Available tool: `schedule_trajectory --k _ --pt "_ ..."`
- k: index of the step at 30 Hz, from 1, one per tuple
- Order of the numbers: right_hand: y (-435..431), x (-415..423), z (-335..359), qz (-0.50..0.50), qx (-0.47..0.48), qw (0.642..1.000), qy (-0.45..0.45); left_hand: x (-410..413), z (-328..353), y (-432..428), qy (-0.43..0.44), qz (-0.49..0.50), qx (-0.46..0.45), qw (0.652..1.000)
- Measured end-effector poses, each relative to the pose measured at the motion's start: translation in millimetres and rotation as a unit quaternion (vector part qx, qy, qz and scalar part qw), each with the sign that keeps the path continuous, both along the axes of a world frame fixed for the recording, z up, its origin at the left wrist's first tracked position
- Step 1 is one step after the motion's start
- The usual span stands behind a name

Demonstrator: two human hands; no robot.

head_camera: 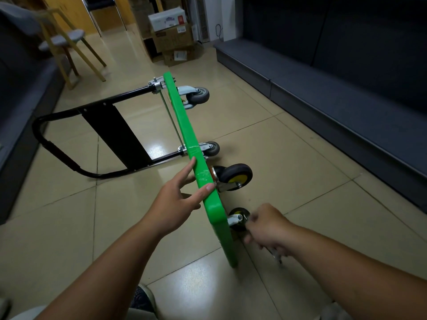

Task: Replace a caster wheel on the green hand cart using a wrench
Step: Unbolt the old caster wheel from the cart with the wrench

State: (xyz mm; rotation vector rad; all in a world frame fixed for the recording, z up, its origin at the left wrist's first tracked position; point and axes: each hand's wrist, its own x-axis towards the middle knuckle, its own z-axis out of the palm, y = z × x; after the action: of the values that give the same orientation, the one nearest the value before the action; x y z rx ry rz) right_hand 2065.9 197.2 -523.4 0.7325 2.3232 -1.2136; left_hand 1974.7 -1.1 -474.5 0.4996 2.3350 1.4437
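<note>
The green hand cart (184,125) stands on its side edge on the tiled floor, its black handle (69,155) lying flat to the left. My left hand (178,197) rests on the upper edge of the green deck, fingers straight, thumb over the rim. Two grey casters (199,95) (212,148) stick out at the far end. A larger black caster with a yellow hub (236,177) sits nearer. My right hand (265,225) grips a metal wrench (277,256) beside the nearest black and yellow caster (239,219). The wrench head is hidden by my fingers.
Dark grey shelving units (323,88) run along the right side. Stacked cardboard boxes (173,38) stand at the back. A wooden chair with a grey seat (67,40) is at the back left. My shoe (143,299) shows at the bottom.
</note>
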Motion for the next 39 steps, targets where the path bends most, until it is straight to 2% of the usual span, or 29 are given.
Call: schedule_trajectory --k 3,6,17,21,28,30,32,34,36,39 --pt "-7 -13 29 -0.023 -0.097 0.991 0.084 1 0 2 0.004 0.003 0.002 1.000" --pt "-12 -22 44 -0.035 -0.151 0.979 0.135 1 0 2 0.005 0.003 0.001 1.000" --pt "-20 -19 21 -0.016 -0.197 0.954 0.224 0 -2 -1 0.004 0.000 0.009 1.000" --pt "-25 -17 -6 -0.001 -0.123 0.949 0.289 0 -2 -3 0.003 -0.002 0.004 1.000" --pt "-28 -19 -21 0.017 0.000 0.947 0.322 1 1 -1 0.005 -0.001 0.007 1.000" --pt "-19 -10 -24 0.010 0.046 0.958 0.283 1 1 -2 0.001 0.001 0.009 1.000" --pt "-8 -1 -29 0.023 0.084 0.985 0.152 1 1 -2 0.001 0.001 0.002 1.000" --pt "-2 4 -27 0.002 0.077 0.997 0.032 0 1 -1 0.003 0.000 -0.003 1.000" --pt "1 -1 -18 -0.039 0.036 0.998 0.027 0 1 0 0.003 -0.001 -0.005 1.000" --pt "-2 -15 8 -0.072 -0.013 0.989 0.131 0 1 0 0.005 0.000 -0.001 1.000"
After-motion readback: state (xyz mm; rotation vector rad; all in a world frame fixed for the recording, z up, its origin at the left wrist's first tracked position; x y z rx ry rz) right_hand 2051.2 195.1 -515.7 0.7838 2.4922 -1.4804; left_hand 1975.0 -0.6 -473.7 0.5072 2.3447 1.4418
